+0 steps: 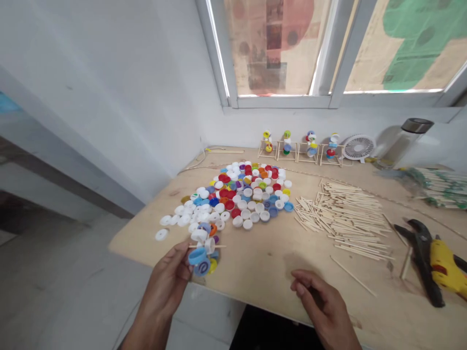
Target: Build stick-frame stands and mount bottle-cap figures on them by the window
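Observation:
My left hand (168, 274) pinches the end of a thin wooden stick (222, 246) at the table's front edge. Around that stick sits a wheel of bottle caps (200, 256) in blue, white, orange, yellow and purple. Over the front of the table is my right hand (317, 301), its fingers loosely curled and a gap between thumb and forefinger; nothing shows in it. Just beyond the left hand spreads a big pile of loose bottle caps (247, 193), mostly white, red and blue. A heap of short wooden sticks (350, 218) lies beyond the right hand.
A yellow glue gun (447, 265) and a black-handled tool (421, 262) lie at the right. Along the back stand several stick frames with cap wheels (311, 146), a small white fan (359, 147) and a glass bottle (403, 141). Bagged sticks (438, 184) lie far right.

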`<action>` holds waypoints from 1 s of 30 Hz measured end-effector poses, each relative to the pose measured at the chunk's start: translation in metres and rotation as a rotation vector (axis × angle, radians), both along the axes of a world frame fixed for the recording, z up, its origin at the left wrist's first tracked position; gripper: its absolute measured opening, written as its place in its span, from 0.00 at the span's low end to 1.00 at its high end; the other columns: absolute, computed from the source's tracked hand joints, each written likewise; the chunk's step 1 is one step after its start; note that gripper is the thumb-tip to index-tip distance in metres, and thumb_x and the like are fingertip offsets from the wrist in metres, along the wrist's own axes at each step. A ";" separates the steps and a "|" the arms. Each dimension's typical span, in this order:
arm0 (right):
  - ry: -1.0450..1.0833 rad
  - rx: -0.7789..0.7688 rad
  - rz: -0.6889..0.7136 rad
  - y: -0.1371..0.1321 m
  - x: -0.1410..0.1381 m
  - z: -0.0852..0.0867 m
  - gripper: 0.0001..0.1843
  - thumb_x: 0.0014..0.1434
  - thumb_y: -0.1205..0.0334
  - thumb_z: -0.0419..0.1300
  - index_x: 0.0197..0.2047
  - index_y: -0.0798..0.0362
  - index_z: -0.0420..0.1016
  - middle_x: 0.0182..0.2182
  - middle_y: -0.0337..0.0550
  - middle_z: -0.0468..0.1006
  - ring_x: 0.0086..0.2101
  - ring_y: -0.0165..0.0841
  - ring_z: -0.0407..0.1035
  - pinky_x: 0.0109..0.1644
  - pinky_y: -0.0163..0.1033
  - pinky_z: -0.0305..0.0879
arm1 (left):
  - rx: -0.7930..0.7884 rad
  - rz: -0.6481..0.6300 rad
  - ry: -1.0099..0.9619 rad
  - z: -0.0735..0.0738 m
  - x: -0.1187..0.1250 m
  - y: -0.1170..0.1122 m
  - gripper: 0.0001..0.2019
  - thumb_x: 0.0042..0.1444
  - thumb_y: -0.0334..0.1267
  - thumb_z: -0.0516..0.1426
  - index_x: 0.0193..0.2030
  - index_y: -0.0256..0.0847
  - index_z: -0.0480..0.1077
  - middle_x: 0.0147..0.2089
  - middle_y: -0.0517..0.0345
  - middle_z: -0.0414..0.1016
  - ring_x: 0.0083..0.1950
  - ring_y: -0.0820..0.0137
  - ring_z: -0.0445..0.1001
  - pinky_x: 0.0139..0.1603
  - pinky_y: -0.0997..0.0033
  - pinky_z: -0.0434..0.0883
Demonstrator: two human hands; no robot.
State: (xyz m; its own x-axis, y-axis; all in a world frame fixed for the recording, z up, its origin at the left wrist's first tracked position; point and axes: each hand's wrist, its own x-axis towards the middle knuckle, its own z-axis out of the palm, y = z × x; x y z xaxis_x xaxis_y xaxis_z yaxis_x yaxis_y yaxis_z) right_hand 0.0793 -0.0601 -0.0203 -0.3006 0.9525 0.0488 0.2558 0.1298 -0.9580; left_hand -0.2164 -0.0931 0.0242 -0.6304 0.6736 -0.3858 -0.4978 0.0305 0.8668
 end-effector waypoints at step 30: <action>-0.197 0.133 0.059 0.000 0.003 -0.005 0.15 0.61 0.52 0.55 0.43 0.49 0.79 0.38 0.46 0.81 0.39 0.37 0.75 0.43 0.36 0.72 | -0.220 -0.163 0.182 0.005 -0.042 0.013 0.14 0.28 0.23 0.64 0.27 0.36 0.73 0.20 0.58 0.74 0.17 0.73 0.69 0.14 0.80 0.62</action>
